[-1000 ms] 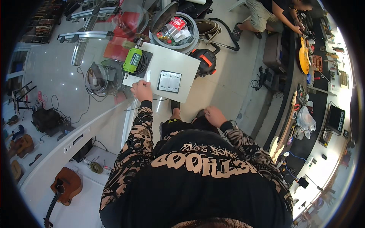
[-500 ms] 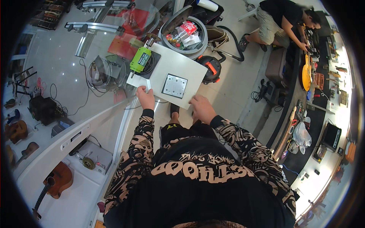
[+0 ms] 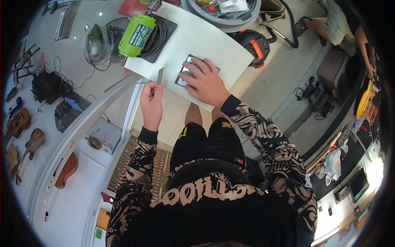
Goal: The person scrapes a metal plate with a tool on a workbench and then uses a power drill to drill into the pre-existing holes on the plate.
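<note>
My left hand [image 3: 152, 105] pinches a short, flat grey metal strip [image 3: 160, 76] between thumb and fingers. The strip points away from me over the near-left edge of a white board [image 3: 187, 39]. On that board lies a flat metal plate [image 3: 180, 81] with a dark rim. My right hand [image 3: 205, 82] rests over the plate with its fingers spread, hiding most of it. A green power tool [image 3: 138, 36] with a metal chuck lies at the board's far left, its coiled black cable [image 3: 156, 39] beside it.
Beyond the board stands an open bin [image 3: 230, 18] with rubbish in it. A black and orange vacuum cleaner [image 3: 253, 47] sits by the board's right corner. A glass door frame [image 3: 88, 127] runs along my left. A person works at the bench [image 3: 349, 140] on the right.
My right hand has moved from the board's near-right edge onto the metal plate. My left hand has drawn back slightly with the strip. The view has shifted, bringing the board closer.
</note>
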Tool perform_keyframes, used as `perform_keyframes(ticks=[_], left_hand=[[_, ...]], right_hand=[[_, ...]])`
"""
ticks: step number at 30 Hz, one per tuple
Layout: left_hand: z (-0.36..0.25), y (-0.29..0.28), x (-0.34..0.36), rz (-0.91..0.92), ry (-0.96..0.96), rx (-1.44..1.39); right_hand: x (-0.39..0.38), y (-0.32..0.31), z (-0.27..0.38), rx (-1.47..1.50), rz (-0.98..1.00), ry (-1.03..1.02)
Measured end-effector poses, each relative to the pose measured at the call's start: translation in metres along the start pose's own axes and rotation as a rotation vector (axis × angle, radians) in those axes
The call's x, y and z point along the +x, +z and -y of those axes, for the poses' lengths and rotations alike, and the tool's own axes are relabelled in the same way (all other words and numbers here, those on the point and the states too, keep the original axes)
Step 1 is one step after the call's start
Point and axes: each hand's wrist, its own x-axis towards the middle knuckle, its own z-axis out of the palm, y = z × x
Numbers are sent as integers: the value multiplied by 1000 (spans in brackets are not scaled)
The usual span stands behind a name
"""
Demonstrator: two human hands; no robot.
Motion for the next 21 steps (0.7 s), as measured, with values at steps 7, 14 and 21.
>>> perform_keyframes(ticks=[7,14,21], left_hand=[[-22,61,32,91,259,191],[-20,95,68,224,750,485],[-28,96,83,377,1070,718]], right_hand=[[-15,-15,-33,-47,-110,265],[-31,-8,-48,-156,-209,305],[-28,-17,-42,-125,-290,358]])
